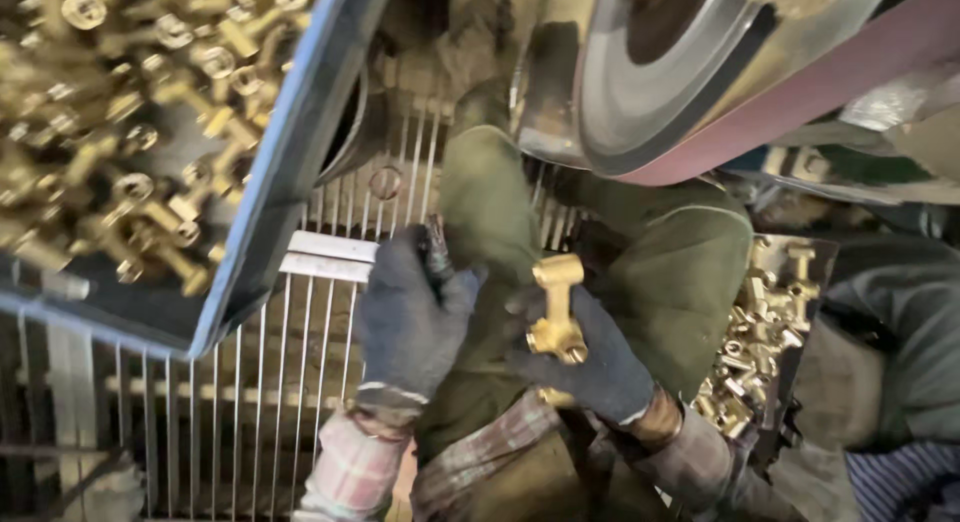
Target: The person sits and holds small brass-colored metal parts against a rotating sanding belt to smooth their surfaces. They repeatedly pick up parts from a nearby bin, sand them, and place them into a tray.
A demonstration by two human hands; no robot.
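Head view, looking down at both gloved hands. Right hand point(590, 357), in a dark knit glove, is closed around a brass T-shaped fitting point(556, 312); the fitting stands roughly upright in the grip, its crossbar end above the fingers and its threaded end level with the palm. Left hand point(410, 317), in a matching dark glove, is loosely curled just beside the right hand. Its fingertips pinch something small and dark at the top, too unclear to identify; it does not touch the fitting.

Above and left of the left hand sits a blue-rimmed metal tray point(290, 172) heaped with brass fittings point(150, 132) of the same kind. Below and around the left hand runs a wire rack point(250, 382) of thin parallel rods. To the right of the right hand lies a second, smaller pile of brass parts point(760, 342) in a dark container. Above both hands is a large wheel carrying a reddish abrasive belt point(800, 92). An olive-green apron point(670, 272) lies behind the hands, and plaid sleeves point(350, 472) show at the wrists.
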